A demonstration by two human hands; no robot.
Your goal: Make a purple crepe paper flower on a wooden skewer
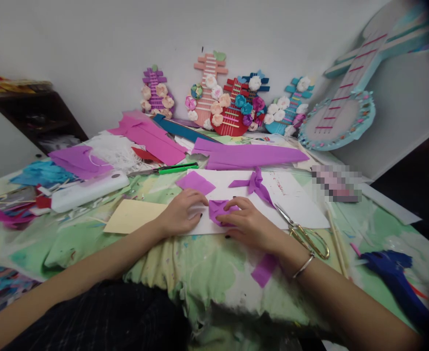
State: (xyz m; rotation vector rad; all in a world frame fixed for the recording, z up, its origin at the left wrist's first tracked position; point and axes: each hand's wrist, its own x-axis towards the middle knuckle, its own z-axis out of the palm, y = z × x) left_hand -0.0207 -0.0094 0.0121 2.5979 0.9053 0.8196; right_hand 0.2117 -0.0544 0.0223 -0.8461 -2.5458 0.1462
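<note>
Lying on the white sheet (295,190), the purple square (220,212) is resting between the two hands. The right hand (247,222) is spreading loosely over it, its fingers touching the paper without clenching. The left hand (187,212) is curving open, thumb and forefinger standing apart, its forefinger tip pointing at the square's left corner; whether it is touching, I cannot tell.

Behind the left hand, a purple diamond (196,182) is lying partly on the sheet, and a knotted purple twist (257,184) is sitting behind the right hand. Scissors (295,228) with gold handles are lying open-bladed or shut, I cannot tell which, across the sheet's right edge. Pale sticks (337,239) are lying to their right, and a blue glue gun (390,275) is resting farther right. A yellow card (132,215) is lying left of the left hand, a purple scrap (264,270) near the right wrist. Beyond the sheet, a green cutter (178,168) and a long purple strip (251,155) are lying on the cloth (214,273).
</note>
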